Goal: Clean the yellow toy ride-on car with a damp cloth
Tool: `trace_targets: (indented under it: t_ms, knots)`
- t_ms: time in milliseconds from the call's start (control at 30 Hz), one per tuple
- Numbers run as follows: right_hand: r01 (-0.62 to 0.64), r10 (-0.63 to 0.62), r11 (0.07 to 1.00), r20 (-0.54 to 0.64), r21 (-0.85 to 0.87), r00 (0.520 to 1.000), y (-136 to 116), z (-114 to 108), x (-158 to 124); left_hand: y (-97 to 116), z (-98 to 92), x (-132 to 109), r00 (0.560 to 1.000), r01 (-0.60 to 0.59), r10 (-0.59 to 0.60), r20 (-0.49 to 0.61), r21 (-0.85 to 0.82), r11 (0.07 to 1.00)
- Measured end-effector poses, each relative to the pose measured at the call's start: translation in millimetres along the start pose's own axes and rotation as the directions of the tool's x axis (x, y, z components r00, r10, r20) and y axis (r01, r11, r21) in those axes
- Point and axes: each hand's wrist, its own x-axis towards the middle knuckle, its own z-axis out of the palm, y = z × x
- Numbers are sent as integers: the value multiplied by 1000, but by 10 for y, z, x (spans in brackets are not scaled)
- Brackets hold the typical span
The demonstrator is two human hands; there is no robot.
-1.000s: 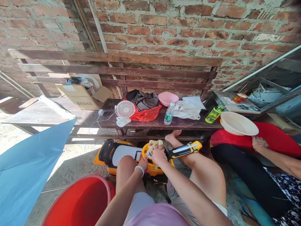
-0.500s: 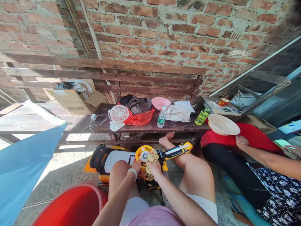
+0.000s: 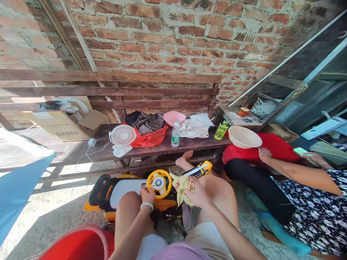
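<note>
My left hand (image 3: 148,195) grips the left rim of a yellow toy steering wheel (image 3: 159,183). The wheel belongs to a yellow, black and white ride-on toy car (image 3: 126,191) standing between my knees. My right hand (image 3: 196,193) is just right of the wheel, shut on a crumpled yellow cloth (image 3: 183,188). The cloth hangs down beside the wheel. A yellow and black bar (image 3: 199,169) on the toy points away from me, beyond the cloth.
A dark wooden bench (image 3: 173,145) holds a white fan, red bag, water bottle and pink basin. A person (image 3: 314,191) sits at right, one hand on a red cushion (image 3: 257,146), with a cream basin on it. A red bucket (image 3: 78,245) and blue umbrella (image 3: 16,195) lie near me.
The cloth has moved off the wheel to the right, in my right hand. My left hand now sits on the wheel's left rim. The whole view has shifted left and tilted.
</note>
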Motion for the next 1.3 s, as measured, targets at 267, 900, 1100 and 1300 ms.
trace_targets:
  t_ms: [267, 900, 1100, 1300]
  knots:
    - [-208, 137, 721, -158, -661, 978, 289, -488, 621, 96, 185, -71, 997, -70, 70, -46, -7, 998]
    - [23, 199, 718, 237, -696, 951, 75, -213, 619, 247, 16, -169, 987, -133, 123, 101, 97, 986]
    - [-30, 250, 631, 167, -775, 954, 112, -734, 924, 299, 18, -195, 988, -120, 109, 107, 100, 988]
    - [-19, 188, 701, 160, -713, 969, 84, -259, 723, 387, -39, -223, 992, -99, 90, 91, 100, 990]
